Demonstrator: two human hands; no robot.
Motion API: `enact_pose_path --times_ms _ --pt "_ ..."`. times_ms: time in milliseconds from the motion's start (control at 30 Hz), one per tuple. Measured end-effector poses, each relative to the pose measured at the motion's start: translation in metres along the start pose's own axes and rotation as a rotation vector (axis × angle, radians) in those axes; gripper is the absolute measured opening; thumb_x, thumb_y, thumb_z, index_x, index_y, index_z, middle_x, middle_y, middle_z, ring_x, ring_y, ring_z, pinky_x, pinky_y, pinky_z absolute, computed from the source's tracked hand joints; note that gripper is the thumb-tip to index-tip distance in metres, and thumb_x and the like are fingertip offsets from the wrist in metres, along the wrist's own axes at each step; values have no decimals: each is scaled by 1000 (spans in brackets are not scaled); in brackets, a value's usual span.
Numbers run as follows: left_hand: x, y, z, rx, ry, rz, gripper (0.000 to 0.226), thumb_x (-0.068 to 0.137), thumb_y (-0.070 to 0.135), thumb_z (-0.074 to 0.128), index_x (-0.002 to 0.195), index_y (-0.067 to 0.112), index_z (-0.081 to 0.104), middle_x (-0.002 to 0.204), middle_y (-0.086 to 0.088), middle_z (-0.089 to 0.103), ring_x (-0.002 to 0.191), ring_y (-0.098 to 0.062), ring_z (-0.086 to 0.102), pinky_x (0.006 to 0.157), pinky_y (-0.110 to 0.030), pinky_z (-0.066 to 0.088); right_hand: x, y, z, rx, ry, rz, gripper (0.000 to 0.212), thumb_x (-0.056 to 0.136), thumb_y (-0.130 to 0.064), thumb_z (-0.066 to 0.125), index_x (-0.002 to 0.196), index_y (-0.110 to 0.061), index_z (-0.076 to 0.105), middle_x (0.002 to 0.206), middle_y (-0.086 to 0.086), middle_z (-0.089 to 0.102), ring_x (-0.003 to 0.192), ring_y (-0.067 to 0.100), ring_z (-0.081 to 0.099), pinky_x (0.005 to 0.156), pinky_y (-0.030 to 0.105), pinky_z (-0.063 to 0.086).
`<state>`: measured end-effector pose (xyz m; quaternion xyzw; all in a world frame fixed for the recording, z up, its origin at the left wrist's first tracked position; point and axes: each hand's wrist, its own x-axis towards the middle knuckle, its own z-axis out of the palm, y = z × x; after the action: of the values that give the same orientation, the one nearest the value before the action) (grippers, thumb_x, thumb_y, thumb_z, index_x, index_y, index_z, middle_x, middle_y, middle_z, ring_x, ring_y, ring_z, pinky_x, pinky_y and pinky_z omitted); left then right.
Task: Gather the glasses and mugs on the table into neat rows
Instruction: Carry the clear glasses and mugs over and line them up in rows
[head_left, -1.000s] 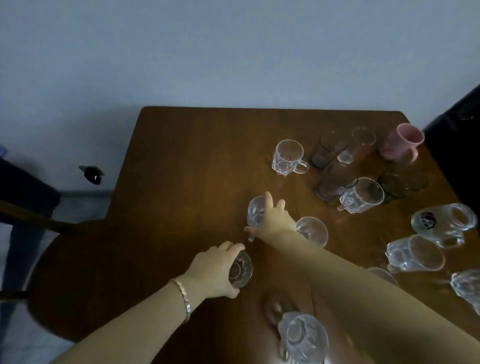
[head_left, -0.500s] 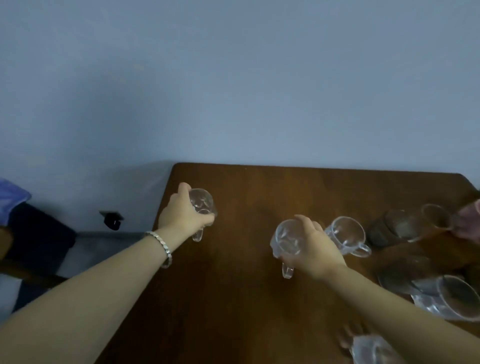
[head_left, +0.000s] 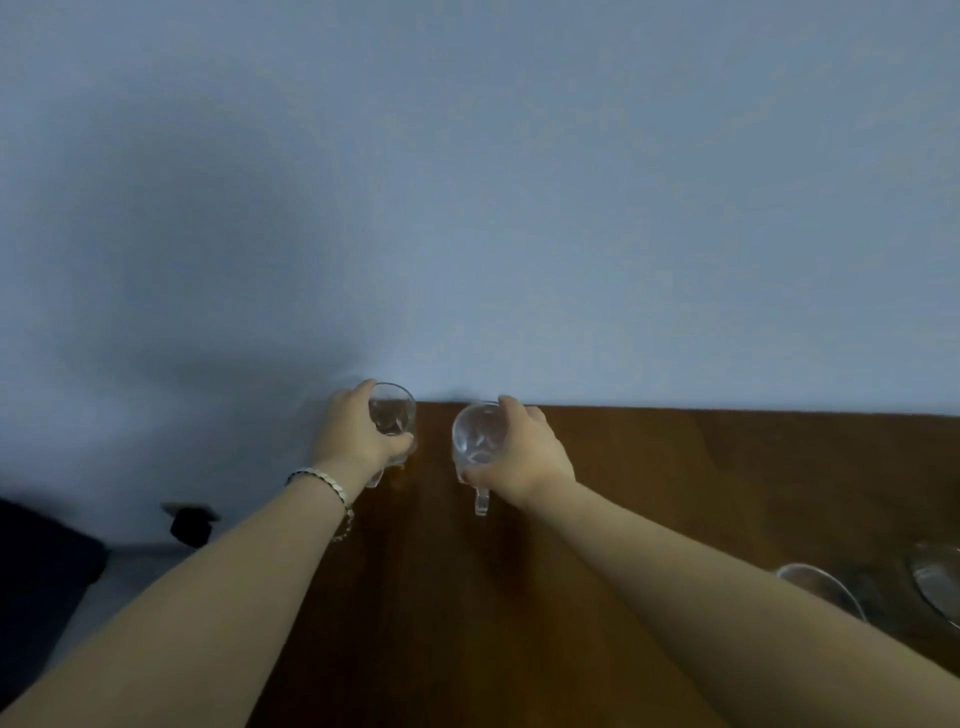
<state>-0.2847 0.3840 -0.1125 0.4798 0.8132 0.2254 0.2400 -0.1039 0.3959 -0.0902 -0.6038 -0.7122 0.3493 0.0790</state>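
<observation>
Two clear glass mugs are at the far left corner of the brown wooden table (head_left: 675, 493). My left hand (head_left: 358, 441) grips the left glass mug (head_left: 393, 415) from the side, right at the table's far corner. My right hand (head_left: 519, 457) grips the right glass mug (head_left: 475, 434), its handle pointing toward me. The two mugs stand about a hand's width apart. Whether they rest on the table or hover just above it I cannot tell.
Rims of two more glasses (head_left: 815, 587) (head_left: 935, 582) show at the right edge, beyond my right forearm. A blue-grey wall fills the upper view. A small black object (head_left: 189, 525) sits on the wall at the left, and something dark (head_left: 41, 571) lies at the lower left.
Both hands have carried their mugs farther away, to the table's far left corner. The camera has tilted up, so most of the other glasses have dropped out of view.
</observation>
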Motion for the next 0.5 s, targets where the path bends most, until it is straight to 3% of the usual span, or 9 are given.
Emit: enact_pose_path --times_ms 133,233,367,500 --pt "3 -1 1 49 23 40 80 73 19 81 141 11 39 142 -13 43 128 -30 46 104 -37 40 39 -19 17 -84 -13 5 90 75 -26 75 146 -17 21 141 11 36 125 34 48 95 42 47" --pt "3 -2 0 56 17 35 78 72 20 81 139 12 41 137 -14 46 122 -31 50 100 -38 43 49 -19 26 -139 -12 50 94 76 -29 75 147 -15 15 142 12 35 125 33 47 90 40 49" --pt "-7 1 -2 91 -18 -14 86 73 29 80 142 14 32 141 -17 38 126 -35 45 96 -43 47 24 -8 19 -137 -32 51 115 73 -43 77 151 -14 -3 154 12 21 139 30 30 106 43 40" --pt "-43 13 -6 244 50 47 69 83 24 68 140 7 32 142 -23 31 129 -40 36 106 -48 41 -35 21 -7 -140 -94 44 71 87 -29 66 145 -14 28 146 10 39 130 28 44 103 40 46"
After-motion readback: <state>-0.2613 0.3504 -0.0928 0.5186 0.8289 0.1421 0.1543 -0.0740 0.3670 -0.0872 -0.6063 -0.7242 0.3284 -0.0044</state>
